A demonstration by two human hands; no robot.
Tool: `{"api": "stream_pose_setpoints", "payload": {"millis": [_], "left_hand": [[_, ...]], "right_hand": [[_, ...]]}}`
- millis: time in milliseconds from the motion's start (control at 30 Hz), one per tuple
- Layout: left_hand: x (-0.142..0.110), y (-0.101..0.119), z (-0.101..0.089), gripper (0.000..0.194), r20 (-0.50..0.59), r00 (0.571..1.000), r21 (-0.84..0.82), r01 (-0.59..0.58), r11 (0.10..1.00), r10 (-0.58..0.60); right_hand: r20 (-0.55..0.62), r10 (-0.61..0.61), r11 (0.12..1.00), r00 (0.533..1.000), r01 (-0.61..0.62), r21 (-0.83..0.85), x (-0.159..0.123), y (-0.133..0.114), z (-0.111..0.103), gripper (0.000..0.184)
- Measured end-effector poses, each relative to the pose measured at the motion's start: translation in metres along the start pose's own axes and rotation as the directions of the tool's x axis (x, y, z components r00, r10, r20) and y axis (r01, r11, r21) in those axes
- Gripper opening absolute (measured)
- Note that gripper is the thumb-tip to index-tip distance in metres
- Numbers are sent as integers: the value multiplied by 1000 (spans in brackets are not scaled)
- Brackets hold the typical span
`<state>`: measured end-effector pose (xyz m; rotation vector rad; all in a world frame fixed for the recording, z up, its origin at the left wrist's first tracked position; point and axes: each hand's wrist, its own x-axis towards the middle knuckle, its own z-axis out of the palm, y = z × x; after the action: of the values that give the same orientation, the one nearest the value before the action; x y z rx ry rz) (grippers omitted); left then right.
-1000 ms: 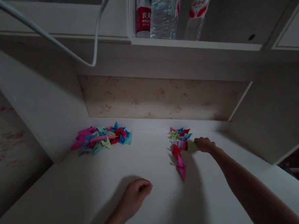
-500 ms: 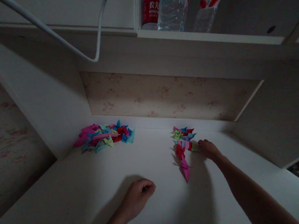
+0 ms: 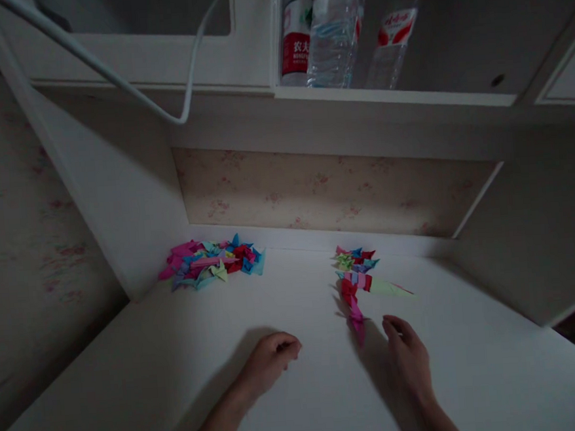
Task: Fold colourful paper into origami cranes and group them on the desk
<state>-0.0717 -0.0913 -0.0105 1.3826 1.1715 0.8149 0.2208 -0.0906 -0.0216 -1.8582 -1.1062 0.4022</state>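
My left hand (image 3: 272, 361) hovers low over the white tabletop, its fingers curled towards the thumb with nothing visible in them. On the right, my right hand (image 3: 410, 359) is over the table, thumb and fingers slightly apart and empty. Beyond it lies a pale green folded-paper piece (image 3: 388, 288), at the right end of a row of pink, lilac and red folded papers (image 3: 359, 280). A red folded paper (image 3: 348, 291) and a magenta paper crane (image 3: 356, 319) run down towards me from that row's left end. Behind lies a small multicoloured cluster of folded papers (image 3: 354, 260).
A heap of colourful folded papers (image 3: 212, 263) lies at the back left, against the side panel. Overhead, a shelf (image 3: 397, 98) holds plastic bottles (image 3: 337, 38). A white cable or bent arm (image 3: 182, 114) hangs down in front of the cabinet.
My right hand has let go of the pale green folded paper and drawn back towards me. The paper stays in the row. My left hand has barely moved; the view has tilted up slightly.
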Motion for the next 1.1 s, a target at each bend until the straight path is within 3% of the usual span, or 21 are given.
{"api": "stream_pose_setpoints", "payload": {"millis": [67, 133, 233, 300, 467, 1100], "left_hand": [[-1, 4, -3, 30, -14, 1000, -59, 8, 998, -9], [-3, 6, -6, 30, -31, 999, -105, -16, 994, 12], [-5, 7, -8, 31, -56, 997, -128, -62, 990, 55], [-8, 6, -8, 32, -68, 995, -128, -76, 989, 68], [-12, 5, -9, 34, -76, 993, -136, -96, 986, 86], [-7, 3, -7, 33, -70, 996, -164, -58, 985, 47]], "right_hand": [[74, -44, 995, 996, 37, 90, -35, -11, 5, 43], [224, -158, 987, 962, 144, 75, -62, -24, 12, 42], [471, -324, 923, 821, 384, -35, -85, -40, 19, 33], [517, -349, 883, 782, 459, -98, -89, -44, 20, 29], [457, -357, 904, 814, 425, -50, -85, -39, 17, 32], [495, -377, 890, 783, 454, -42, -83, -36, 20, 32]]}}
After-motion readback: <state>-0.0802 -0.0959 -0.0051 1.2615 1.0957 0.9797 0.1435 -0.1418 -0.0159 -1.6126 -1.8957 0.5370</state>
